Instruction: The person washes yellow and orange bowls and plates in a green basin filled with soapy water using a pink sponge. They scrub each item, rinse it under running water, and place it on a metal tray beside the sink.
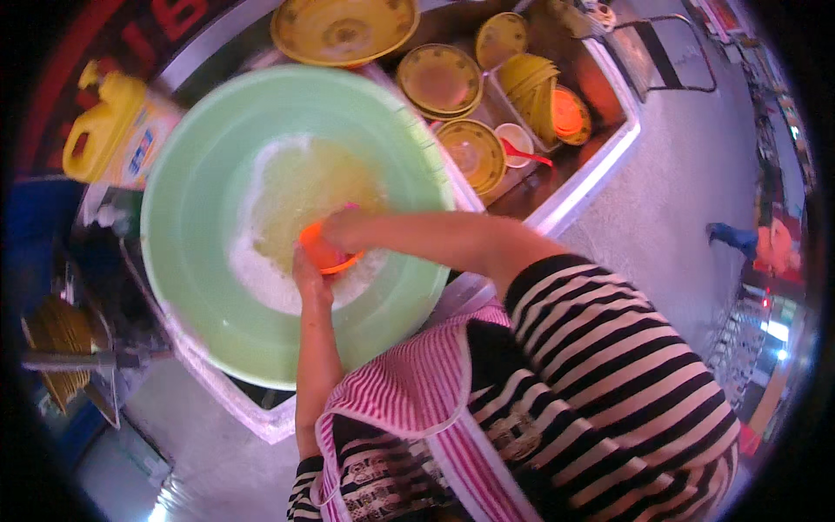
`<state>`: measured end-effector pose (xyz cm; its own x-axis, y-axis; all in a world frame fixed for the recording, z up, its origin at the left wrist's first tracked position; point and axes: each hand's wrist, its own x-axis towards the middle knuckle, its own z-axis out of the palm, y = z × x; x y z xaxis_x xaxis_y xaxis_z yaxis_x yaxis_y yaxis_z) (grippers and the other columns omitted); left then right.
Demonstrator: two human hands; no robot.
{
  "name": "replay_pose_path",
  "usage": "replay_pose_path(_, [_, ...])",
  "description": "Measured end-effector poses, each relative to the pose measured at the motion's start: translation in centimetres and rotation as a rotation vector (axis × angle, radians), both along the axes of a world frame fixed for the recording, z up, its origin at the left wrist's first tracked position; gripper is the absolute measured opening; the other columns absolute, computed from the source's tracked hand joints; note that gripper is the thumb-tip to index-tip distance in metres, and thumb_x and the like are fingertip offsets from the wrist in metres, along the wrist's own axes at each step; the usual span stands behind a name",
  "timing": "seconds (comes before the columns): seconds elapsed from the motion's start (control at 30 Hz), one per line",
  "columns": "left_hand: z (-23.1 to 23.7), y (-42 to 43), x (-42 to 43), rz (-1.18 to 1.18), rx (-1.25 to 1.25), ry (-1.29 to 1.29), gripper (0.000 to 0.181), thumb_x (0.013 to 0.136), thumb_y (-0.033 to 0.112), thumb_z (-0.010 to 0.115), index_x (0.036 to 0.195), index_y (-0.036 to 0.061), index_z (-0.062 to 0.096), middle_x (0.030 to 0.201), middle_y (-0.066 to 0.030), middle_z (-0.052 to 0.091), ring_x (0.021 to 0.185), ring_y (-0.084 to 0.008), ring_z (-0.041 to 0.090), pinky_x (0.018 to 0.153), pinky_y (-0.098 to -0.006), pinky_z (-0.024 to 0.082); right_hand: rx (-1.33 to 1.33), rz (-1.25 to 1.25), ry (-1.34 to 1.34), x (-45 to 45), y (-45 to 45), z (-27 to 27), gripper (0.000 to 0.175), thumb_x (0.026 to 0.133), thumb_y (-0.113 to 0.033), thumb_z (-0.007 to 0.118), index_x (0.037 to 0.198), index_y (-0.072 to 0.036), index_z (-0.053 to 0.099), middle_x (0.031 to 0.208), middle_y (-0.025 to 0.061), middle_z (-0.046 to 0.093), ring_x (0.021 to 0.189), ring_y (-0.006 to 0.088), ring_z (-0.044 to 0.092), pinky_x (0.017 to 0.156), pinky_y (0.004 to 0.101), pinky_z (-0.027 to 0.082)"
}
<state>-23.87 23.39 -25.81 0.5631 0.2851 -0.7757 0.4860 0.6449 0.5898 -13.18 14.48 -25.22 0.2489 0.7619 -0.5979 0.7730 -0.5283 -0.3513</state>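
Observation:
A large pale-green plastic tub (196,287) stands over a metal sink, with foamy, yellowish water (313,169) in its bottom. My left hand (309,273) grips the near-left rim of an orange bowl (314,243), which is tilted just above the suds. Reaching in from the right, my right hand (344,230) is inside the bowl, its fingers partly hidden. Bits of a pink cloth-like item (351,206) show beside that hand, pressed between it and the bowl.
Right of the tub, a sink basin (554,202) holds yellow patterned plates (439,79), stacked yellow bowls (530,91), an orange bowl (567,116) and a white cup (515,143) with a red spoon (531,155). A large yellow bowl (346,31) and yellow detergent jug (117,134) border the tub.

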Motion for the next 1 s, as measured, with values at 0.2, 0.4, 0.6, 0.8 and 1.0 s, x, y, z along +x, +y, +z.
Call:
replay_pose_path(0.2, [2.5,0.2,0.8,0.053,0.001,-0.010,0.055,0.097,0.053,0.036,0.130,0.0106,0.046,0.120,-0.0091,0.058,0.100,-0.0258,0.062,0.070,-0.0448,0.058,0.460,-0.731,0.642,0.4,0.6,0.4,0.024,0.074,-0.020,0.063,0.093,-0.006,0.068,0.096,0.0174,0.066,0.096,0.0297,0.061,0.081,0.0414,0.049])
replay_pose_path(0.4, [2.7,1.4,0.0,-0.173,0.019,0.046,0.052,0.098,0.049,0.037,0.130,0.0095,0.047,0.118,-0.0091,0.061,0.100,-0.0240,0.063,0.072,-0.0443,0.057,0.217,-0.254,0.042,0.6,-0.1,-0.8,0.017,0.073,-0.012,0.063,0.088,-0.006,0.064,0.094,0.0160,0.066,0.093,0.0317,0.061,0.078,0.0431,0.048])
replay_pose_path(0.6, [2.7,1.0,1.2,-0.013,-0.019,0.036,0.049,0.097,0.051,0.037,0.127,0.0133,0.050,0.111,-0.0068,0.064,0.088,-0.0231,0.066,0.060,-0.0380,0.056,0.582,-0.631,0.534,0.0,0.0,0.9,0.018,0.075,-0.015,0.062,0.090,-0.006,0.065,0.094,0.0175,0.066,0.090,0.0331,0.062,0.078,0.0443,0.048])
replay_pose_path(0.8, [3.5,0.7,1.4,-0.080,0.055,0.054,0.044,0.096,0.048,0.041,0.121,0.0137,0.054,0.108,-0.0052,0.064,0.088,-0.0203,0.065,0.057,-0.0350,0.055,0.249,-0.279,0.018,1.3,1.2,1.5,0.020,0.080,-0.023,0.060,0.090,-0.008,0.067,0.097,0.0180,0.066,0.092,0.0316,0.062,0.077,0.0424,0.047])
replay_pose_path(1.0, [2.7,3.0,0.3,-0.071,0.042,0.034,0.042,0.094,0.044,0.046,0.121,0.0118,0.054,0.109,-0.0059,0.063,0.086,-0.0191,0.064,0.057,-0.0346,0.055,0.382,-0.272,0.755,0.4,0.0,4.9,0.025,0.078,-0.027,0.062,0.098,-0.013,0.068,0.094,0.0142,0.067,0.093,0.0298,0.063,0.078,0.0404,0.047])
